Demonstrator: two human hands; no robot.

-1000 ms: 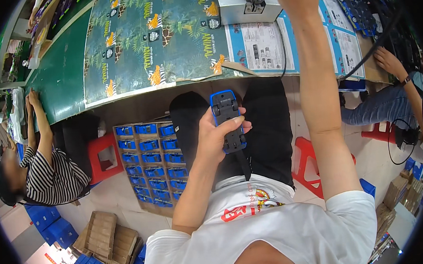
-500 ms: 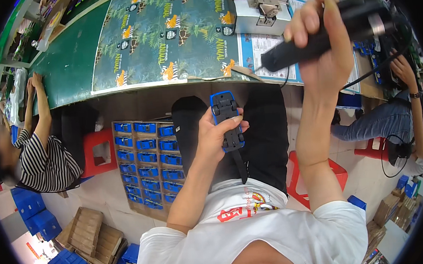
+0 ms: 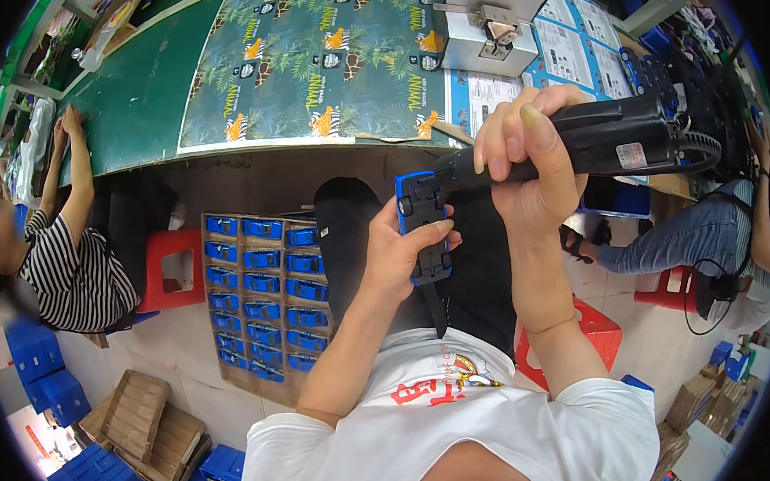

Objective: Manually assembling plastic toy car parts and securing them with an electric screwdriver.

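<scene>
My left hand (image 3: pixel 398 250) is closed on a blue toy car (image 3: pixel 422 212), held upside down over my lap with its black underside facing up. The thumb presses across that underside. In my right hand (image 3: pixel 535 165) is a black electric screwdriver (image 3: pixel 612 135), lying nearly level, its fingers wrapped round the body. The narrow end of the screwdriver points left and reaches the far end of the car's underside. Whether the tip touches a screw there is too small to make out.
A cardboard tray (image 3: pixel 275 322) of several blue toy cars stands left of my legs. On the green workbench (image 3: pixel 134 106) ahead are a printed animal sheet (image 3: pixel 304 78) and a metal device (image 3: pixel 489 40). Co-workers sit left and right; red stools (image 3: pixel 170 262) and blue crates stand around.
My right hand has brought the screwdriver down and left, from above the bench edge to the toy car. The left hand still holds the car in nearly the same place.
</scene>
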